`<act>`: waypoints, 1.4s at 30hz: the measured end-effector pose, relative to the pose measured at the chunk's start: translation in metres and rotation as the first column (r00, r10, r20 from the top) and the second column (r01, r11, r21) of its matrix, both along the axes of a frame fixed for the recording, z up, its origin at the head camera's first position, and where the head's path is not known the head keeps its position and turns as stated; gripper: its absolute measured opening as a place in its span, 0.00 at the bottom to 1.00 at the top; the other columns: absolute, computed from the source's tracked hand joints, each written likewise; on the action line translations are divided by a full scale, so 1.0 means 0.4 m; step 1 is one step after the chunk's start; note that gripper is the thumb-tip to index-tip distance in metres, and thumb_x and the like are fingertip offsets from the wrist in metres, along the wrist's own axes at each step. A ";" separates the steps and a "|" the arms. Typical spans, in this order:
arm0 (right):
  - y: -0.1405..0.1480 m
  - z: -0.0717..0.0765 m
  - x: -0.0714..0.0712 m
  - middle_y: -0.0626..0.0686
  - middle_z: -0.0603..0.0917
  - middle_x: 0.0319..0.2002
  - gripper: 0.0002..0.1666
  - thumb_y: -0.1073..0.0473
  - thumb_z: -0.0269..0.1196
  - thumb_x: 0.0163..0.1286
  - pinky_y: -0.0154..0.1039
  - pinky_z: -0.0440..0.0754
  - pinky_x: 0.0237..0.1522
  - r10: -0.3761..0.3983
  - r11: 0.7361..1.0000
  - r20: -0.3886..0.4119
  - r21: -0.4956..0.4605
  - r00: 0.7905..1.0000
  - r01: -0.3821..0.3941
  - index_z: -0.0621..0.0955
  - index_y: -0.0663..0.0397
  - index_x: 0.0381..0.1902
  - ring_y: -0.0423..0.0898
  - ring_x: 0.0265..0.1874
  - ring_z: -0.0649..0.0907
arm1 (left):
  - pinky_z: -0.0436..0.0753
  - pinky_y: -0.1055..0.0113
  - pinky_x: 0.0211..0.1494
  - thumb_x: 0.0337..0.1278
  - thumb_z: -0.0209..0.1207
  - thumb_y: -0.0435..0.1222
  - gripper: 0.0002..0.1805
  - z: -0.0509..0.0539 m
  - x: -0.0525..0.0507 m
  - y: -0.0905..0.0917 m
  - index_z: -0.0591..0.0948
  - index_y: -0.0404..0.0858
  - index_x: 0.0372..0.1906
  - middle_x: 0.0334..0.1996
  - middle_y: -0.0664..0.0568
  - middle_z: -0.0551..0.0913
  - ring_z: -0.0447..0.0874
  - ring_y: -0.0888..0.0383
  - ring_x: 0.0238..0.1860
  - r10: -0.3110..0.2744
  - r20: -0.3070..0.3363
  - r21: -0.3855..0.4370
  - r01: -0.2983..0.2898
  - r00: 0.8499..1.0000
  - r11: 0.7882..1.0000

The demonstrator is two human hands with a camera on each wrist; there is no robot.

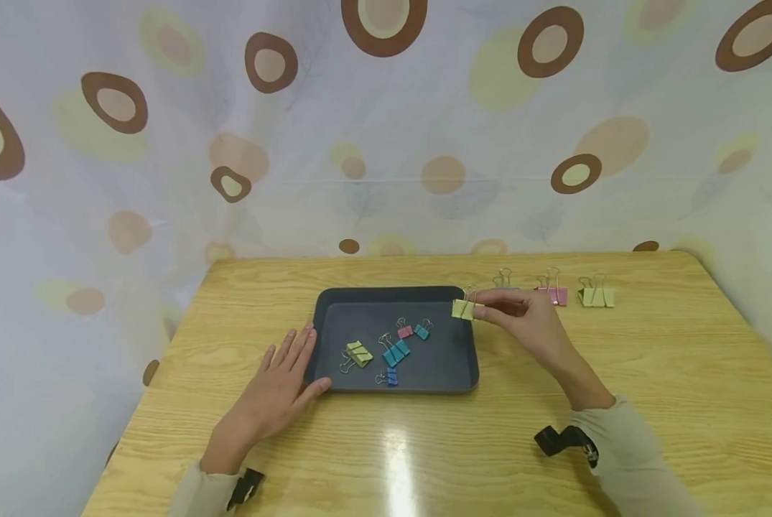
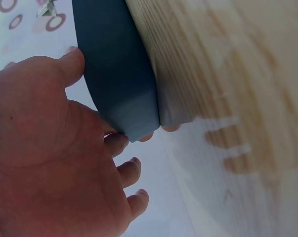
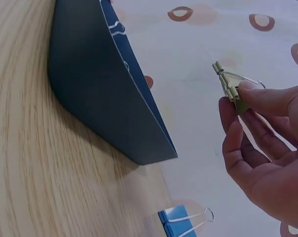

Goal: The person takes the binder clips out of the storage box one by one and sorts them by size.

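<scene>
My right hand (image 1: 524, 319) pinches a yellow binder clip (image 1: 464, 309) over the right edge of a dark grey tray (image 1: 360, 296). In the right wrist view, thumb and fingers grip that yellow clip (image 3: 231, 89) by one end, above the table. My left hand (image 1: 276, 388) lies with straight fingers against the tray's left side. Inside the tray are a yellow binder clip (image 1: 358, 353), a larger teal clip (image 1: 396, 352), a small teal clip (image 1: 422, 331), a small pink clip (image 1: 404, 331) and a small blue clip (image 1: 391, 377).
Behind the right hand stand a pink binder clip (image 1: 556, 296), a yellow-green clip (image 1: 597, 296) and a partly hidden blue clip (image 3: 178, 219) on the wooden table (image 1: 650, 373). A patterned cloth (image 1: 386, 129) hangs along the table's back edge.
</scene>
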State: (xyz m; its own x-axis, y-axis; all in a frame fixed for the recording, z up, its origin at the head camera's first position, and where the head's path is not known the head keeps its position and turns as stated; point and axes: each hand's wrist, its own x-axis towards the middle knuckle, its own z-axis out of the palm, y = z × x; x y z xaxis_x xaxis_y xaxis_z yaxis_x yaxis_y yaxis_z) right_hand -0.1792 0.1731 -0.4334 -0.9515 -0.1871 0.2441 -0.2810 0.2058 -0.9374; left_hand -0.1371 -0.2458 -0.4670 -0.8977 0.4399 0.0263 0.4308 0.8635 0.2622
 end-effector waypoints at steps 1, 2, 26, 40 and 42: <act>0.006 -0.001 -0.001 0.53 0.89 0.49 0.13 0.62 0.72 0.68 0.34 0.86 0.49 -0.014 1.000 0.002 -0.008 1.000 0.014 0.88 0.62 0.49 0.42 0.46 0.88 | 0.47 0.37 0.79 0.78 0.47 0.58 0.46 0.001 0.000 0.000 0.47 0.33 0.83 0.83 0.44 0.43 0.42 0.40 0.82 0.000 -0.001 -0.001 0.000 1.000 1.000; 0.013 -0.002 -0.003 0.52 0.88 0.49 0.13 0.62 0.72 0.68 0.34 0.85 0.49 -0.022 1.000 0.006 -0.014 1.000 0.022 0.88 0.62 0.49 0.41 0.47 0.88 | 0.47 0.37 0.79 0.78 0.47 0.58 0.46 0.001 0.000 0.000 0.47 0.33 0.83 0.83 0.44 0.43 0.42 0.40 0.82 0.000 -0.002 -0.002 0.000 1.000 1.000; 0.184 -0.099 -0.052 0.67 0.82 0.51 0.14 0.66 0.66 0.73 0.31 0.85 0.46 -0.005 0.981 0.121 0.193 0.993 -0.019 0.84 0.71 0.52 0.36 0.45 0.85 | 0.48 0.35 0.78 0.78 0.46 0.58 0.45 -0.004 0.002 0.006 0.49 0.33 0.82 0.83 0.44 0.45 0.43 0.39 0.81 0.003 -0.022 0.002 -0.003 1.000 1.000; 0.182 -0.109 -0.044 0.61 0.87 0.46 0.10 0.65 0.67 0.72 0.30 0.82 0.43 -0.076 0.927 0.077 0.373 0.994 0.041 0.87 0.64 0.48 0.49 0.44 0.86 | 0.49 0.35 0.78 0.79 0.46 0.57 0.44 -0.005 0.006 0.002 0.49 0.33 0.83 0.83 0.44 0.44 0.43 0.40 0.82 -0.003 -0.031 0.013 0.003 1.000 1.000; 0.180 -0.110 -0.041 0.61 0.87 0.46 0.09 0.65 0.67 0.72 0.30 0.81 0.43 -0.086 0.922 0.064 0.383 0.994 0.055 0.87 0.64 0.47 0.48 0.44 0.85 | 0.48 0.35 0.78 0.79 0.46 0.57 0.44 -0.006 0.003 0.002 0.48 0.34 0.83 0.83 0.45 0.44 0.42 0.40 0.82 -0.008 -0.026 0.012 0.009 1.000 1.000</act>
